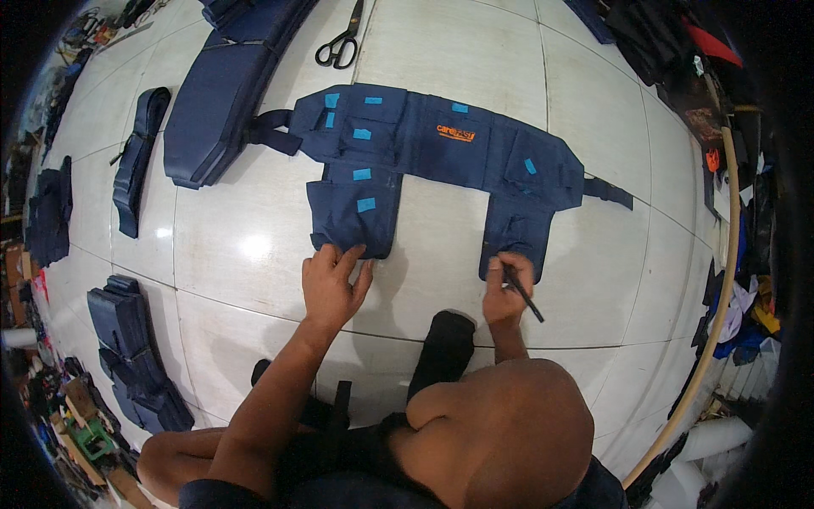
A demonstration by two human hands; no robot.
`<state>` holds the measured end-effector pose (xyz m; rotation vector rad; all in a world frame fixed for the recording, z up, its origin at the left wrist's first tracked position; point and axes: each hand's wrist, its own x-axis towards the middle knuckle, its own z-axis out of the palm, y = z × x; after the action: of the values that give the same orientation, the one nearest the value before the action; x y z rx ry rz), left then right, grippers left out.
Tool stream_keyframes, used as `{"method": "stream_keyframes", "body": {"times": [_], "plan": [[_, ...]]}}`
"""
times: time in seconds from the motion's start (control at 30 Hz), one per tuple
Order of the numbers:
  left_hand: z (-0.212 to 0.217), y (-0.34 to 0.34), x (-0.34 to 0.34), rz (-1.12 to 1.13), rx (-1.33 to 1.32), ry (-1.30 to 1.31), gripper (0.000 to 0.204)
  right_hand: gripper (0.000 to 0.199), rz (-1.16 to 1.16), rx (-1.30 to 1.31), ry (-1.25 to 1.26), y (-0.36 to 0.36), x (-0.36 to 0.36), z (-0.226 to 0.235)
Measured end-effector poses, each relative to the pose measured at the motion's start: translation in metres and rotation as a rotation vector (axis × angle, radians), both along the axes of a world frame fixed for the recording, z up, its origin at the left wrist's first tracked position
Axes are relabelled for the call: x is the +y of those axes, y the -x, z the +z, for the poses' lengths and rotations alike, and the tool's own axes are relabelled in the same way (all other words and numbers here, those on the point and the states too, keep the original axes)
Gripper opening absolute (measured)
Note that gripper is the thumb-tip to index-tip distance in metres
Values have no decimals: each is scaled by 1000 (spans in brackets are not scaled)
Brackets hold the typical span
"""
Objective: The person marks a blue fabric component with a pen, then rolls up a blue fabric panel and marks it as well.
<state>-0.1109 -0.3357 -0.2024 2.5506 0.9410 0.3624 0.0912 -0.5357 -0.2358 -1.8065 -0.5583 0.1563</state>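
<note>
A navy fabric tool belt (447, 153) lies spread on the floor in front of me, with an orange printed patch at its middle and several small light-blue tabs on its pockets. Two pocket panels hang from it toward me. My left hand (332, 287) rests its fingers on the lower edge of the left panel (352, 208), thumb held apart from them. At the bottom of the right panel (517, 229), my right hand (509, 288) grips a slim black pen (530, 303), one end slanting toward me. The pen's other end is partly hidden by the fingers.
Black-handled scissors (340, 44) lie beyond the belt. To the left are a tall stack of navy fabric pieces (225, 102), a tied strap bundle (140, 161) and another navy bundle (140, 352). A curved tan edge (723, 263) borders clutter at right.
</note>
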Motion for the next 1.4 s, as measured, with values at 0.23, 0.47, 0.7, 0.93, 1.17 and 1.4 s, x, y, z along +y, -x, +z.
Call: {"method": "stream_keyframes", "body": {"times": [0.23, 0.47, 0.7, 0.93, 1.17, 1.4], "plan": [[13, -35, 14, -19, 120, -60, 38, 17, 255, 8, -6, 36, 20, 7], [-7, -29, 34, -36, 307, -202, 45, 14, 121, -15, 132, 17, -44, 8], [3, -95, -43, -488, 62, 159, 40, 11, -101, -46, 42, -21, -69, 1], [-26, -138, -89, -611, 206, 95, 53, 12, -127, 33, 9, -26, -49, -26], [-40, -136, -85, -565, 154, 98, 51, 11, -153, 2, 6, -31, -50, -43], [-47, -137, -90, -466, 104, 129, 50, 14, -129, -39, 124, -27, -46, -43]]}}
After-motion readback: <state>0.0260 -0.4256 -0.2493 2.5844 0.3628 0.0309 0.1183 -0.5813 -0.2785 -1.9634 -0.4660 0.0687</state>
